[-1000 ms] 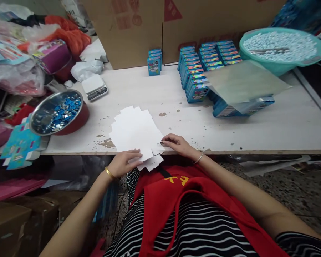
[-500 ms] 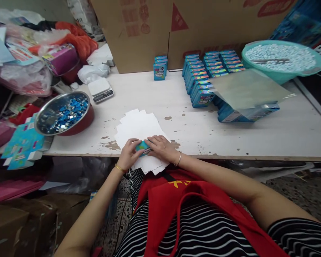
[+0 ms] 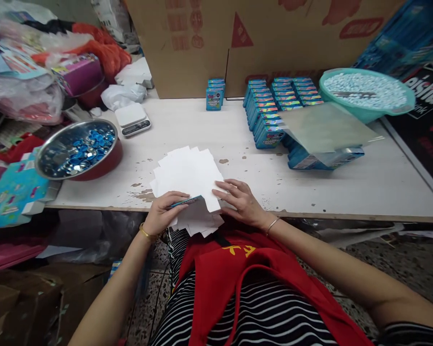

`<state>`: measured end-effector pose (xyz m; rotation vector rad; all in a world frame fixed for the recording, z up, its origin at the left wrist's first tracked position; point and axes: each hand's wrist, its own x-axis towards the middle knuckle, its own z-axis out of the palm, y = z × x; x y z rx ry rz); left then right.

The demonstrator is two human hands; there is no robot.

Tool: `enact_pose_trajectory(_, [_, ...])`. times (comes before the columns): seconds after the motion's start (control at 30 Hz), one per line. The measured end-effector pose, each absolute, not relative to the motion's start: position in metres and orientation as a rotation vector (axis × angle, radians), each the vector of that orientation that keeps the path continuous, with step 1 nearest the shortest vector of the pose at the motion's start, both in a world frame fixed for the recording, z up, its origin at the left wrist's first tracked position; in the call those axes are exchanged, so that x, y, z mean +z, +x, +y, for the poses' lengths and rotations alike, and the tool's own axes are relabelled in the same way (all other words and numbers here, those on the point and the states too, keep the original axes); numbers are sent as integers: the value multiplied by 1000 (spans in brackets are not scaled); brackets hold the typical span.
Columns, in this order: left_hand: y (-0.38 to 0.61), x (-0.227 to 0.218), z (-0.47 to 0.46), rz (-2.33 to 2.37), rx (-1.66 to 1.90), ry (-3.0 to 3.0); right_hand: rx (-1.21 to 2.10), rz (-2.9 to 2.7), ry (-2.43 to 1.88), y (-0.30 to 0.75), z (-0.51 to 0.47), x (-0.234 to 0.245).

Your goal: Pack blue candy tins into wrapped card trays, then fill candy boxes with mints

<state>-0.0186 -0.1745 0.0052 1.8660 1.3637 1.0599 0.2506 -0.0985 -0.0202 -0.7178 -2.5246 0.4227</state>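
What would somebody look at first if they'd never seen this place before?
Probably the teal bowl full of pale blue bits, at the far right of the table. Then the rows of blue boxes beside it, and the red-sided metal bowl at the left. In front, the left hand pinches a blue-printed piece over fanned white cards.

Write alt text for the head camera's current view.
Two hands work over fanned white cards at a table's edge: the left hand grips a blue-printed card, the right hand touches white card. Beyond, blue boxes stand in rows, with a bowl of blue-and-silver pieces at left and a teal basin of pale pieces at right.
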Motion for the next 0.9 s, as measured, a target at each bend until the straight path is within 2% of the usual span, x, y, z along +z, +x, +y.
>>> enact_pose_trajectory(0.13, [-7, 3, -178, 1279, 960, 1920, 498, -2434, -795, 249, -100, -37])
enact_pose_trajectory(0.37, [-11, 4, -211, 1263, 655, 1979, 1000, -2296, -817, 255, -97, -58])
enact_pose_trajectory(0.57, [-16, -7, -235, 1607, 566, 2203, 1104, -2025, -1023, 251, -104, -56])
enact_pose_trajectory(0.67, [-13, -17, -234, 1646, 636, 2235, 1155, -1993, -1007, 252, -106, -53])
enact_pose_trajectory(0.77, [-6, -25, -229, 1747, 788, 2038, 1036, -2112, -947, 254, -110, -51])
enact_pose_trajectory(0.9, [6, -28, -220, 1984, 787, 1745, 580, -2365, -1012, 255, -124, -44])
